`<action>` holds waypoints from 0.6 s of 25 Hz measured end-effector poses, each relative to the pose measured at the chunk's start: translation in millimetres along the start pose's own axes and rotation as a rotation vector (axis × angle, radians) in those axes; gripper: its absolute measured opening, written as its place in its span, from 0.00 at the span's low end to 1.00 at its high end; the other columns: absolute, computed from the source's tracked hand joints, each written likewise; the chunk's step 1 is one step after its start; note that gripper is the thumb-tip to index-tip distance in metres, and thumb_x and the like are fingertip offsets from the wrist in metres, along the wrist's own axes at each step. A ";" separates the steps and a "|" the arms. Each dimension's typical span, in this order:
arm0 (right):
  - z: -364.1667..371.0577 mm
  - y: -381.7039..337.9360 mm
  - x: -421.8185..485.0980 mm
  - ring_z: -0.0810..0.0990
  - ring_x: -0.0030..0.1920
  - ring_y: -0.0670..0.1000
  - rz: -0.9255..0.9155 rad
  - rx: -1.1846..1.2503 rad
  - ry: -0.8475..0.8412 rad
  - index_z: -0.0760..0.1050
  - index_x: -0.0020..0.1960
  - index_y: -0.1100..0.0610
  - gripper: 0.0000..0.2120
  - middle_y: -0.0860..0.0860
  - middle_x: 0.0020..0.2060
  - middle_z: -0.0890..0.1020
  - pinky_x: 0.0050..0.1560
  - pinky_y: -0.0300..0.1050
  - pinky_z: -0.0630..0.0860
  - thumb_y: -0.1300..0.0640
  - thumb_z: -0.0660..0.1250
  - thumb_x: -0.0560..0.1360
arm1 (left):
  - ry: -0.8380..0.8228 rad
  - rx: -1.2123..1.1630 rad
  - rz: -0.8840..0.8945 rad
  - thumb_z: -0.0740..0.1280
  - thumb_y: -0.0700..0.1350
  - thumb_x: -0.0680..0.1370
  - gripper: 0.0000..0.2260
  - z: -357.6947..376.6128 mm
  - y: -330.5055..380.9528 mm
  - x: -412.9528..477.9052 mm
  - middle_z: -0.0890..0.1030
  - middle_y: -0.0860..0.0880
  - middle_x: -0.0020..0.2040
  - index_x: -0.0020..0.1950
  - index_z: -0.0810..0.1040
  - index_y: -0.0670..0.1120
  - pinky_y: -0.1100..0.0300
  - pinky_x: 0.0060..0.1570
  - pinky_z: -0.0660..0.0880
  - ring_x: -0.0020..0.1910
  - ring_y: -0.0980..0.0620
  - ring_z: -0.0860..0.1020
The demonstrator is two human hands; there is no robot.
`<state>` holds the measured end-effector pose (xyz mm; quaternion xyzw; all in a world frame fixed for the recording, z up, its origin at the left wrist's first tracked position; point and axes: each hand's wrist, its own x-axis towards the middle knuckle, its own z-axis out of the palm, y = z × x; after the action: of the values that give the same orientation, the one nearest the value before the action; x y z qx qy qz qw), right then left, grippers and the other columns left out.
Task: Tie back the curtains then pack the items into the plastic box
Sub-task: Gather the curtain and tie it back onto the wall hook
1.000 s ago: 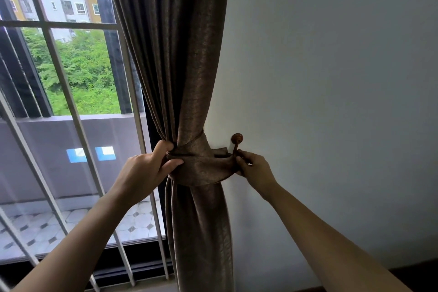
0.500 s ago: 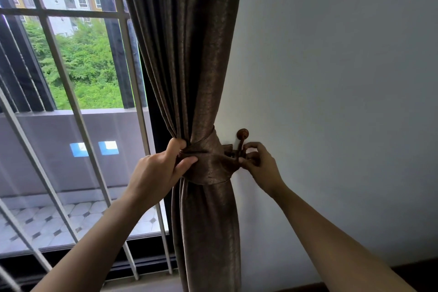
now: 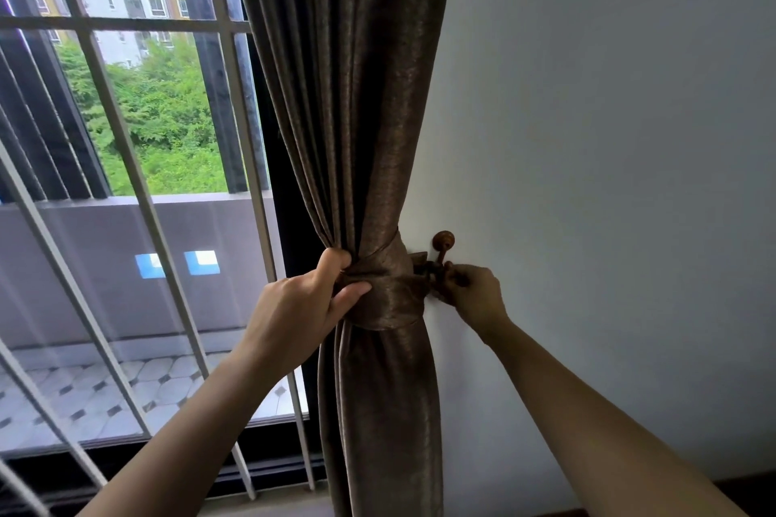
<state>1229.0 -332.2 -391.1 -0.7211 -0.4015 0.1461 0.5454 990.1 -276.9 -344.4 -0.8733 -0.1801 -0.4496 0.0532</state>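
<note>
Tieback (image 3: 390, 298) in left hand (image 3: 306, 306), its end perhaps in right hand (image 3: 476, 294).

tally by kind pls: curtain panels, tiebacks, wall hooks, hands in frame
Curtain: 1, the brown curtain, gathered
Tieback: 1, the tieback wrapped round it
Wall hook: 1, the wall hook with a round knob
Hands: 2, the left hand grips the tieback, the right hand pinches its end at the hook
Total: 5
</note>
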 end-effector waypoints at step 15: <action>-20.9 -60.7 -38.9 0.78 0.41 0.49 -0.273 -0.127 0.188 0.75 0.53 0.58 0.06 0.49 0.45 0.78 0.39 0.32 0.72 0.59 0.64 0.77 | 0.100 -0.449 -0.414 0.64 0.44 0.78 0.10 -6.7 3.0 -16.5 0.76 0.49 0.31 0.55 0.67 0.43 0.68 0.25 0.70 0.22 0.55 0.74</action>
<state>1192.4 -369.8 -337.5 -0.7035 -0.4511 -0.0230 0.5486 977.4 -285.7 -353.5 -0.7848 -0.2473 -0.5219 -0.2249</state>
